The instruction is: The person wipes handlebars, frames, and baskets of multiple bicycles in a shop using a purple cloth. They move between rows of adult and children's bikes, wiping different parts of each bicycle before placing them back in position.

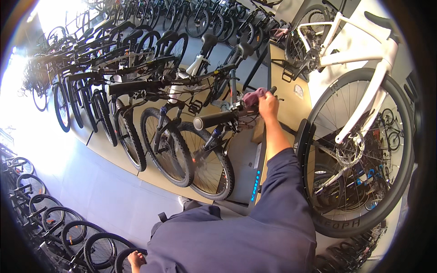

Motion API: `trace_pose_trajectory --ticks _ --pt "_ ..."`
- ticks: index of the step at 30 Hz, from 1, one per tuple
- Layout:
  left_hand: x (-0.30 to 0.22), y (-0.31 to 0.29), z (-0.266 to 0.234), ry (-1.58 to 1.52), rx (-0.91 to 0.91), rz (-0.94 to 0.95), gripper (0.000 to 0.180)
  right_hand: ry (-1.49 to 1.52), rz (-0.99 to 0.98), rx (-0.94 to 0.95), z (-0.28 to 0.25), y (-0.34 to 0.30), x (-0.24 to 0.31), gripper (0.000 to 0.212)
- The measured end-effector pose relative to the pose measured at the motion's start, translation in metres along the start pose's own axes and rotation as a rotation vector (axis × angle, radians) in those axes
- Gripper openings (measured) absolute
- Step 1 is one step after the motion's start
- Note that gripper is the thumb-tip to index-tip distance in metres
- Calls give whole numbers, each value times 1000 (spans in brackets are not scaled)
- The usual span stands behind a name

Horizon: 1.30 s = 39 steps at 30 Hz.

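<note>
My right hand (268,106) is closed round a mauve cloth (253,97), which it presses to the handlebar of the nearest mountain bike, beside the grip at the bar's right end. The bar's other black grip (214,120) points toward the left. Below it stands this bike's front wheel (207,161), with a knobby tyre. My left hand (136,259) hangs low at my left side, its fingers curled in, with nothing visible in them. It appears apart from the bike wheels beyond it.
Close on the left stands another mountain bike with a white frame (195,67), its bars crowding the nearest one. More bikes (98,109) line up further left. To the right, a white bike (375,86) is raised beside a wooden platform (284,75). Another row of wheels (68,223) fills the lower left.
</note>
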<state>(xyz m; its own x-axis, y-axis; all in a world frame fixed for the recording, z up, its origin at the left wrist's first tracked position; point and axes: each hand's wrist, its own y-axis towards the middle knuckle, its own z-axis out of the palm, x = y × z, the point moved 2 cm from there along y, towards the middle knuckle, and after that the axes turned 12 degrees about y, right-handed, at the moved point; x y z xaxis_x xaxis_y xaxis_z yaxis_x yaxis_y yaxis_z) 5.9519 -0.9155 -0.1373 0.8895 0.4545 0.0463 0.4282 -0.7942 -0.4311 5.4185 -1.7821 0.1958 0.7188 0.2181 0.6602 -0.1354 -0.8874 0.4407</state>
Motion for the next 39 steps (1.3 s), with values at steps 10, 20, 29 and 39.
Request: trace_pose_trajectory --ticks 10,20,29,39 --pt "-26 48 -60 -287 3 58 20 -324 109 148 -4 25 9 56" --pt "0 143 -108 -1335 332 -829 25 475 -31 391 -6 46 231 22" --pt "88 207 -85 -1406 298 -682 22 -145 34 1075 173 22 289 37" --pt "223 211 -33 -1752 643 -793 21 -181 207 21 181 106 199 18"
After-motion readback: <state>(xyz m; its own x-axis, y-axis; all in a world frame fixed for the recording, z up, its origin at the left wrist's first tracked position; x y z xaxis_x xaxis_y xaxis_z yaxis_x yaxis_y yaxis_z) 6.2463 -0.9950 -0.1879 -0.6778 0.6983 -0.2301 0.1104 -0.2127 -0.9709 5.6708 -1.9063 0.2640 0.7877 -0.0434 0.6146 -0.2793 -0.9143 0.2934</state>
